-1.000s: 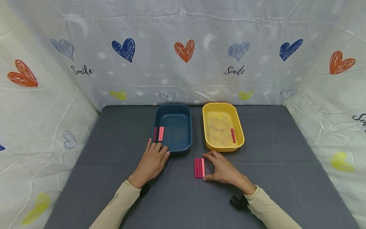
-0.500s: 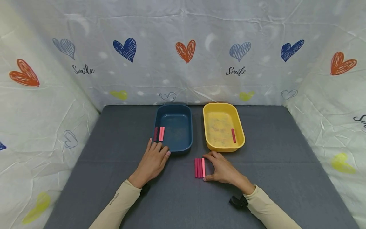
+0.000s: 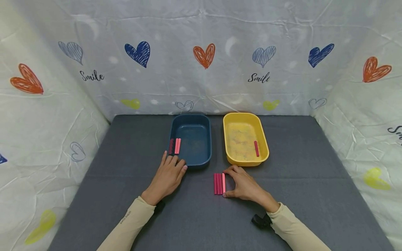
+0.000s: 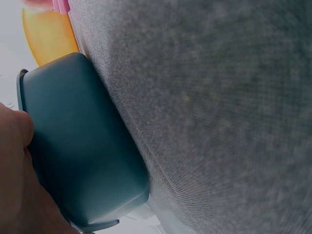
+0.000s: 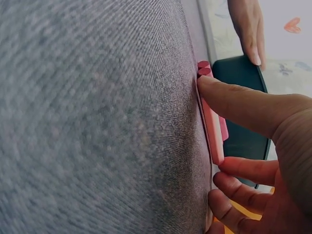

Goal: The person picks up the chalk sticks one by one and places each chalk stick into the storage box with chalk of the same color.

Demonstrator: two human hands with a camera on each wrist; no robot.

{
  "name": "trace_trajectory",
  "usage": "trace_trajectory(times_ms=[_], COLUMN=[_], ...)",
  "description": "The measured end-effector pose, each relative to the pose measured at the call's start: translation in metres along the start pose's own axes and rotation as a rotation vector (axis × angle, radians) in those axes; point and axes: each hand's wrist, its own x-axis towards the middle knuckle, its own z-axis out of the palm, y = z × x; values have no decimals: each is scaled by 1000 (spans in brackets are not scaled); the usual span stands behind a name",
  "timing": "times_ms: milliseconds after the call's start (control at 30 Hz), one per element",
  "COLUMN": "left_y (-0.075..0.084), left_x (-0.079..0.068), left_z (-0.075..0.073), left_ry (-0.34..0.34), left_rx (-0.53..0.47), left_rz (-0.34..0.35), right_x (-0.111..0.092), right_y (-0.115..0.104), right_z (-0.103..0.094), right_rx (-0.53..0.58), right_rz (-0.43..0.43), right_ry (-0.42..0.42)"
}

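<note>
My right hand (image 3: pixel 246 186) pinches a light pink crayon-like stick (image 3: pixel 224 183) end to end between thumb and index finger. This stick lies on the grey cloth at the right side of a row with three darker pink sticks (image 3: pixel 218 184). In the right wrist view the thumb covers the near end of the light pink stick (image 5: pixel 213 134). My left hand (image 3: pixel 166 179) rests on the near rim of a dark blue tub (image 3: pixel 205 153), its fingers reaching over the edge. Inside the tub, two light pink sticks (image 3: pixel 177 146) and a dark stick (image 3: pixel 171 146) lie along the left wall.
A yellow tub (image 3: pixel 229 155) stands to the right of the blue one with one dark pink stick (image 3: pixel 256 149) in it. Grey cloth (image 3: pixel 194 223) covers the table. White curtains (image 3: pixel 232 87) with printed hearts hang behind and at both sides.
</note>
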Motion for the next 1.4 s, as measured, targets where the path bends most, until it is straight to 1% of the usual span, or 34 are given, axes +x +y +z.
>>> trace_trajectory(times_ms=[267,500,733,967,1133,1267,1400], left_y=[-1,-1,-1,-1,-1,-2,-2], left_x=[0,0,1,0,0,0,0], left_z=[1,1,1,2,2,3,4], left_ry=[-7,-5,-5,-4,-2,0,1], left_rx=[4,0,0,-6,-5,0,4], left_rz=[-4,-1,-1,-2,-1,-3,-5], right_x=[-5,-10,-9,-2,5,13,22], right_y=[-5,-18,-29,-38,-43,-46,-51], right_z=[-5,-20,-35,-53,-65,-72,-76], right_rx=[-8,-29,-48,-56,-57,-34,1], right_rz=[-1,-21,-62,-95,-142,-172,-176], right_ry=[20,74,91,103,149,182,187])
